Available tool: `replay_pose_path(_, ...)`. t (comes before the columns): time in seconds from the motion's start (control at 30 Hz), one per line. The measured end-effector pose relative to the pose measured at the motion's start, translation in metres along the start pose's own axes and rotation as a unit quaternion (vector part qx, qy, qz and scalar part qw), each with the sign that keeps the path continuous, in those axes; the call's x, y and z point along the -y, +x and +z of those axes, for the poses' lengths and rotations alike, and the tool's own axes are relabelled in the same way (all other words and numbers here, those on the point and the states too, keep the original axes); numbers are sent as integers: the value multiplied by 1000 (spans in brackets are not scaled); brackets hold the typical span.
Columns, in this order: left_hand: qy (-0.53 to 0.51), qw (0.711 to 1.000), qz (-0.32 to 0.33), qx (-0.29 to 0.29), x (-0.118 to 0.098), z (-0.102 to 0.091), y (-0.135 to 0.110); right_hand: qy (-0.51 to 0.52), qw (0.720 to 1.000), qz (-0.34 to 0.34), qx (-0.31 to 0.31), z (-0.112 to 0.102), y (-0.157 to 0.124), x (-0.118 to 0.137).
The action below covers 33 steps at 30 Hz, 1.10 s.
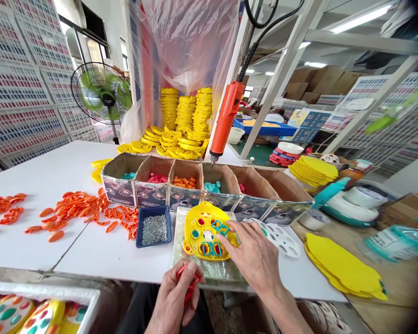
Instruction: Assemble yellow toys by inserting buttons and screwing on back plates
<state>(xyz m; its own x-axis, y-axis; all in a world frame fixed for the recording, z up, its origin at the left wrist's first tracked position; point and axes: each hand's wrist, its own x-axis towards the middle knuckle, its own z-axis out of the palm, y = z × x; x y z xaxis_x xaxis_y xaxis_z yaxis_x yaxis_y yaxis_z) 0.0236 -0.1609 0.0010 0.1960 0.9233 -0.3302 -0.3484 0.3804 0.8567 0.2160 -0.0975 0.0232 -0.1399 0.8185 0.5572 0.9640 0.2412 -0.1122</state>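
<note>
Several left fingers (186, 279) curl round red plastic (188, 293), right fingers (237, 230) parted at teal frame (220, 227), fan label (108, 100) illegible.

Casing (202, 230) lies before us on the mat (212, 271); tray (140, 229) of screws (155, 229) just left, loose pieces (76, 208) farther left. Behind casing and tray we find the compartmented box (153, 195); behind that, stacked parts (185, 113).

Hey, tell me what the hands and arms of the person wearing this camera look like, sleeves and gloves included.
The left hand and right hand are both bare, with no gloves, rings or watch visible. The right forearm shows no sleeve; little of the left arm is in view. Dark clothing covers the legs.
</note>
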Motion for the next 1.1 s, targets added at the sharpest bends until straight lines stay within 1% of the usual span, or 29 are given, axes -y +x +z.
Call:
replay_pose_path(0.07,-1,1000,1,3,1,-1,1,7,1000,-8,14,0,1,0)
replay_pose_path(0.23,0,1000,3,30,0,-3,1,-1,999,-21,44,3,3,0)
replay_pose_path(0.43,10,1000,7,8,-3,0,-2,-10,996,-32,80,-1,11,0)
replay_pose_path(0.53,15,1000,4,7,-4,0,-3,1,994,-32,101,-2,14,0)
replay_pose_path(0.6,15,1000,2,9,-4,0,-2,7,994,-33,103,-1,14,0)
replay_pose_path(0.77,14,1000,1,5,-4,0,-2,10,996,-35,87,4,10,-5)
replay_pose_path(0.83,-6,1000,5,2,-3,-1,-2,42,997,-17,56,2,7,-9)
replay_pose_path(0.9,-43,999,10,-10,-1,-1,-2,98,995,4,4,-6,3,-10)
replay_pose_path(0.93,-63,998,13,-17,0,-1,-2,134,991,10,-9,-11,-1,-7)
replay_pose_path(0.97,-76,997,15,-21,2,-2,-2,171,985,8,-4,-17,-5,-3)
replay_pose_path(1.0,-79,997,13,-22,4,-2,-2,208,978,-3,17,-24,-11,3)
replay_pose_path(1.1,-46,999,-9,-7,11,-4,-2,289,948,-81,106,-38,-26,27)
